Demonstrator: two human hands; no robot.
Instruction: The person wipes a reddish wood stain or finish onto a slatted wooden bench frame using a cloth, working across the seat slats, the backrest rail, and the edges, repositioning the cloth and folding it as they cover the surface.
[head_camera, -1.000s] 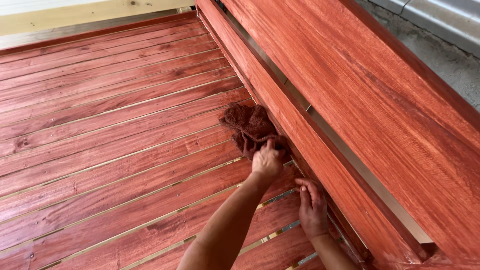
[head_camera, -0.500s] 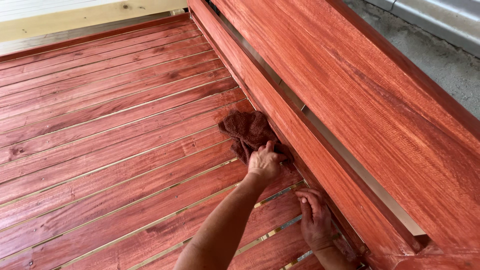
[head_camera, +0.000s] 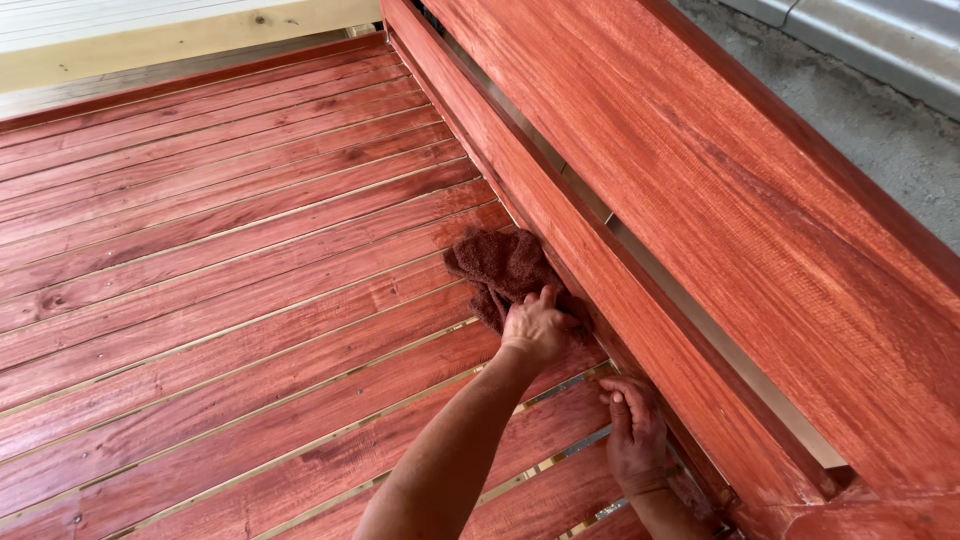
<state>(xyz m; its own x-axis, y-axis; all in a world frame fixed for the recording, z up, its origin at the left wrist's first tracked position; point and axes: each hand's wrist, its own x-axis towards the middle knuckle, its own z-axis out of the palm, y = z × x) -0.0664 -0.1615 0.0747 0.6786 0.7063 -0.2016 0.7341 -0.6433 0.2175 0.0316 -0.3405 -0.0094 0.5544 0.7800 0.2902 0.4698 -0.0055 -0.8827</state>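
My left hand (head_camera: 537, 327) presses down on a crumpled reddish-brown rag (head_camera: 497, 268), fingers gripping its near end. The rag lies on red-stained wooden slats (head_camera: 250, 270), right where they meet a long red-stained side rail (head_camera: 590, 250). My right hand (head_camera: 635, 432) rests flat on the slats closer to me, fingers spread against the foot of the same rail, holding nothing. My left forearm reaches in from the bottom middle.
A wide red-stained board (head_camera: 740, 190) runs diagonally above the rail, with a narrow gap between them. Unstained pale timber (head_camera: 200, 35) borders the far end of the slats. Grey concrete floor (head_camera: 880, 120) lies at the upper right. Thin gaps separate the slats.
My left hand and the rag stay at almost the same spot against the rail. My right hand has slid slightly back toward me along the rail's foot.
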